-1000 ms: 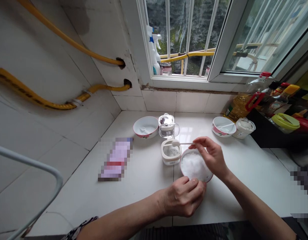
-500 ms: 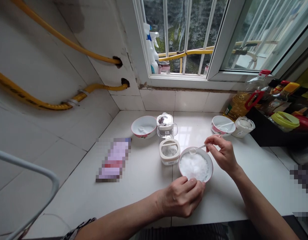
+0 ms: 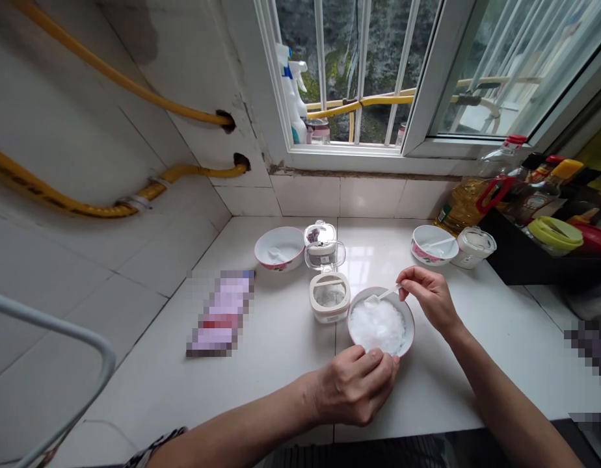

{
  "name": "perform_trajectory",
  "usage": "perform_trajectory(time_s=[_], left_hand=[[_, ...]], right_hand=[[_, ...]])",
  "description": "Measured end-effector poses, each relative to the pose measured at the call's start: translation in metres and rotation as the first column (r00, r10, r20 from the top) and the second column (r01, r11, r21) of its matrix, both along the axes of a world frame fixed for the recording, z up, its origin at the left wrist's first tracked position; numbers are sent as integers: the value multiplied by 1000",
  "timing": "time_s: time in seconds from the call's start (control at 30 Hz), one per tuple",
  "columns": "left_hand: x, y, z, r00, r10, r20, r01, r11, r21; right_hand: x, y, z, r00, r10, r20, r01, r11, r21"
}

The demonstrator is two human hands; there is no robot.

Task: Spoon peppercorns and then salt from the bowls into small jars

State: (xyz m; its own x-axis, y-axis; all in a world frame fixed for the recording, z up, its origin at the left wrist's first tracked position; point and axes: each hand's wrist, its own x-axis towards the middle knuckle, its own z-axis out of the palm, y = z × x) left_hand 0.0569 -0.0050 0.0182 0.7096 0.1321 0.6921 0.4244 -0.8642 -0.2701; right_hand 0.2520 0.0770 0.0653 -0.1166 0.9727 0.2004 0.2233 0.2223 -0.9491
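Note:
A white bowl (image 3: 412,324) with a reddish rim stands on the counter, heaped with fine white powder (image 3: 378,327). My left hand (image 3: 360,385) is closed at the bowl's near edge, its fingertips covering part of the rim. Between the thumb and fingers of my right hand (image 3: 431,300) is the handle of a small white spoon (image 3: 387,292). The spoon's head is over the far side of the powder, tilted down and seemingly touching it. Just left of the bowl sits a cream-rimmed clear jar (image 3: 330,315) with its lid raised.
Behind the jar is another lidded jar (image 3: 320,235), beside a bowl (image 3: 291,263) holding a spoon. A flowered bowl (image 3: 432,253), a lidded jar (image 3: 473,250) and an oil bottle (image 3: 464,198) stand at the back right. A blurred purple packet (image 3: 225,312) lies left.
My right hand has shifted slightly, and the spoon's head has moved a little left and down toward the powder. My left hand stays at the bowl's rim.

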Motion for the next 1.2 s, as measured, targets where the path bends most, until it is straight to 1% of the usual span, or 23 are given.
perform_trajectory(time_s=[0.1,0.3,0.43,0.5,0.53,0.6,0.63,0.67,0.7,0.73,0.77,0.8,0.83,0.87,0.9,1.0,1.03,1.1,1.2], left_hand=[[0,0,1,1000,-4,9,4,1000,3],[1,1,0,1000,-8,5,8,1000,-1],[1,1,2,1000,-30,2,31,999,-25],[2,2,2,999,-32,23,33,999,-32],[2,2,3,999,-27,32,28,999,-29],[2,2,2,999,-18,40,19,1000,-19],[3,2,2,999,-20,45,21,1000,-20],[3,2,1,998,-28,56,30,999,-26],[3,2,1,997,-41,70,44,998,-37],[3,2,0,995,-54,83,59,997,-49],[2,2,0,993,-65,95,71,996,-61],[2,2,0,993,-71,98,78,995,-69],[2,2,0,993,-69,94,76,994,-72],[2,2,1,995,-62,82,68,995,-72],[2,2,1,996,-52,68,57,996,-65],[2,2,3,999,-27,33,28,999,-42],[2,2,4,999,-26,33,28,999,-40],[1,2,5,999,-31,42,33,998,-44],[1,2,5,999,-35,33,37,998,-45]], right_hand=[[2,4,-1,996,-15,-92,8,997,-75],[2,10,-4,980,-51,-193,16,983,-182],[-6,10,1,959,-51,-279,-13,975,-221],[-14,7,5,961,-22,-276,-28,984,-177],[-18,4,6,968,-3,-253,-31,991,-129],[-27,-2,6,987,39,-153,-35,999,28],[-31,-5,5,996,62,-69,-52,988,145],[-35,-7,4,995,88,45,-97,954,282],[-38,-10,3,980,106,168,-167,894,415],[-39,-11,3,953,110,283,-250,814,524],[-40,-12,3,921,102,377,-326,733,597],[-39,-13,5,896,89,436,-378,669,640],[-37,-13,7,887,75,457,-395,635,664],[-33,-13,10,894,57,444,-377,631,678],[-28,-12,13,912,36,410,-334,647,686],[-10,-11,20,955,-59,290,-155,735,660],[-4,-10,20,954,-83,290,-128,759,639],[4,-8,19,939,-101,328,-127,784,608],[7,-6,14,912,-87,401,-184,788,587]])
